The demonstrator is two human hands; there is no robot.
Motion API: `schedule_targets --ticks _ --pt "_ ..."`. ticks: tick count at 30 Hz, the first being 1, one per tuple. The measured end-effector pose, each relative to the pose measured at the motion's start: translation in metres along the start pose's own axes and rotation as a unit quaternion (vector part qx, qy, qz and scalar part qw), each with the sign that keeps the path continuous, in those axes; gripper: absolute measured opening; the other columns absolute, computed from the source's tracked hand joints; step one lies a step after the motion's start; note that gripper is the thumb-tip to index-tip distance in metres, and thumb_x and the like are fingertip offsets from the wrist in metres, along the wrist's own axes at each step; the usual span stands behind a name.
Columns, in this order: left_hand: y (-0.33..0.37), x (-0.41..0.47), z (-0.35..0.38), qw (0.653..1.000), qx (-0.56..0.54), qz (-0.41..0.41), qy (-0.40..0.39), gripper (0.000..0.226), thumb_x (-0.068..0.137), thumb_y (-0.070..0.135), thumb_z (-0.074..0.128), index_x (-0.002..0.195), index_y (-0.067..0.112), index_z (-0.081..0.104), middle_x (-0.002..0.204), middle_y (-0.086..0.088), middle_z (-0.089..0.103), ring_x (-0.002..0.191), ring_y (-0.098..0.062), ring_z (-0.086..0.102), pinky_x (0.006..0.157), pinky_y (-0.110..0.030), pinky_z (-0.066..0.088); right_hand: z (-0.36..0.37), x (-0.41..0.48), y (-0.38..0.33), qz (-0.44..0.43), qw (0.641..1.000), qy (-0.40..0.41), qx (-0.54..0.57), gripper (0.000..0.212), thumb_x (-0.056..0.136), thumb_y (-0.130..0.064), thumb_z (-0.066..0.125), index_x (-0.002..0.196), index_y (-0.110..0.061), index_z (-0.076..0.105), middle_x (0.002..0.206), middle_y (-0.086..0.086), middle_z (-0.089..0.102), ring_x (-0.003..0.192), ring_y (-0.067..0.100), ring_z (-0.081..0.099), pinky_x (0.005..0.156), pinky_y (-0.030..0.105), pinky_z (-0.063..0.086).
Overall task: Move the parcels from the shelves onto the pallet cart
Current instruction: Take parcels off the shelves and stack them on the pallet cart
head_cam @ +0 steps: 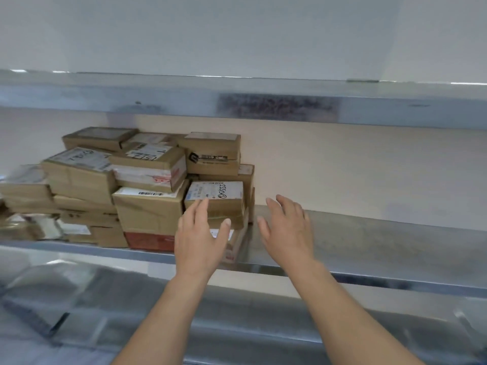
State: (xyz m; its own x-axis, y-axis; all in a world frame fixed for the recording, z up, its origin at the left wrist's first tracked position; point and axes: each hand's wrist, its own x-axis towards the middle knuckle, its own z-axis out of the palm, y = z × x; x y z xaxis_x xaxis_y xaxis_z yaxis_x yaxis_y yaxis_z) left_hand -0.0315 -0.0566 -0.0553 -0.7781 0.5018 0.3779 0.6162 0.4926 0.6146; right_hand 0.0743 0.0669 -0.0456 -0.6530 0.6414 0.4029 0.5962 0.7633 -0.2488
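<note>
Steel shelf (382, 241), cream wall (342, 164), stacked parcels (147, 212); left hand (200, 241) and right hand (287, 233): grip apart.

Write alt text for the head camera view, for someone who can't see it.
A person's left hand and right hand, both open, reach toward a small labelled parcel at the right end of a pile of cardboard parcels on a metal shelf. The left fingertips are at its front; the right hand is over bare shelf, holding nothing.
</note>
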Motion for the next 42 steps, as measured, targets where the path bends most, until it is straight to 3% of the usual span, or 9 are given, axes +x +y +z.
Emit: schedule_targets --ticks 4,11,20,26,30,34,37,39,42 --pt "-0.023 0.017 -0.004 0.997 -0.04 -0.064 -0.009 0.063 0.092 0.039 0.053 0.146 0.016 0.03 0.147 -0.004 0.034 0.134 -0.02 0.033 0.105 -0.039 0.035 0.018 0.02 -0.018 0.013 0.999 -0.036 0.024 0.05 0.099 -0.039 0.04 0.144 -0.016 0.038 0.146 0.006 0.04 0.132 0.023 0.036 0.109 0.035 0.027" --pt "-0.032 0.035 0.001 0.99 -0.07 -0.117 -0.033 0.064 0.094 0.039 0.05 0.149 0.015 0.025 0.149 -0.003 0.033 0.133 -0.018 0.038 0.104 -0.037 0.035 0.043 0.047 -0.035 0.039 0.993 -0.081 0.072 0.042 0.098 -0.04 0.039 0.129 -0.014 0.049 0.121 0.012 0.058 0.112 0.03 0.052 0.089 0.038 0.045" --pt "-0.037 0.052 0.01 0.969 -0.148 -0.193 -0.041 0.068 0.093 0.04 0.049 0.15 0.016 0.021 0.142 -0.006 0.047 0.128 -0.022 0.046 0.107 -0.043 0.037 0.052 0.064 -0.034 0.078 0.968 -0.15 0.186 0.045 0.102 -0.042 0.031 0.129 -0.012 0.048 0.122 0.016 0.062 0.112 0.035 0.056 0.087 0.038 0.046" --pt "-0.032 0.048 0.007 0.976 -0.096 -0.192 -0.032 0.055 0.099 0.045 0.035 0.146 0.017 0.034 0.135 -0.01 0.043 0.122 -0.024 0.045 0.096 -0.036 0.038 0.042 0.057 -0.023 0.097 0.937 -0.157 0.296 0.035 0.101 -0.027 0.037 0.133 -0.018 0.049 0.131 0.005 0.058 0.116 0.025 0.053 0.087 0.029 0.042" --pt "-0.036 0.043 0.005 0.974 -0.122 -0.187 -0.045 0.045 0.099 0.041 0.036 0.141 0.028 0.043 0.128 -0.007 0.049 0.117 -0.02 0.045 0.09 -0.031 0.036 0.039 0.047 -0.022 0.075 0.906 -0.17 0.381 0.043 0.101 -0.023 0.037 0.143 -0.027 0.038 0.142 -0.005 0.049 0.129 0.016 0.045 0.102 0.029 0.037" --pt "-0.033 0.027 0.002 0.961 -0.21 -0.174 -0.043 0.039 0.099 0.036 0.042 0.137 0.033 0.046 0.131 0.007 0.057 0.121 -0.016 0.05 0.103 -0.04 0.042 0.036 0.032 -0.018 0.051 0.898 -0.168 0.404 0.046 0.101 -0.022 0.039 0.146 -0.033 0.032 0.141 -0.013 0.047 0.124 0.008 0.045 0.093 0.02 0.035" --pt "-0.026 0.015 -0.001 0.958 -0.24 -0.151 -0.042 0.037 0.098 0.033 0.044 0.134 0.038 0.048 0.126 0.016 0.058 0.115 -0.01 0.052 0.089 -0.024 0.046 0.029 0.018 -0.011 0.034 0.898 -0.144 0.415 0.049 0.097 -0.018 0.043 0.142 -0.035 0.033 0.131 -0.02 0.05 0.112 -0.001 0.048 0.084 0.014 0.039" --pt "-0.017 0.008 -0.002 0.958 -0.251 -0.132 -0.046 0.037 0.098 0.031 0.046 0.133 0.038 0.048 0.123 0.019 0.057 0.11 -0.007 0.053 0.082 -0.018 0.044 0.024 0.008 -0.002 0.035 0.898 -0.118 0.423 0.048 0.094 -0.015 0.047 0.136 -0.035 0.037 0.128 -0.018 0.054 0.113 0.002 0.051 0.092 0.022 0.044" --pt "0.005 -0.004 0.001 0.956 -0.271 -0.093 -0.061 0.035 0.097 0.025 0.05 0.129 0.041 0.05 0.12 0.022 0.059 0.105 0.003 0.055 0.087 -0.016 0.044 0.014 -0.009 0.017 0.049 0.897 -0.085 0.43 0.048 0.091 -0.021 0.049 0.134 -0.038 0.037 0.129 -0.016 0.055 0.117 0.006 0.051 0.101 0.035 0.043"
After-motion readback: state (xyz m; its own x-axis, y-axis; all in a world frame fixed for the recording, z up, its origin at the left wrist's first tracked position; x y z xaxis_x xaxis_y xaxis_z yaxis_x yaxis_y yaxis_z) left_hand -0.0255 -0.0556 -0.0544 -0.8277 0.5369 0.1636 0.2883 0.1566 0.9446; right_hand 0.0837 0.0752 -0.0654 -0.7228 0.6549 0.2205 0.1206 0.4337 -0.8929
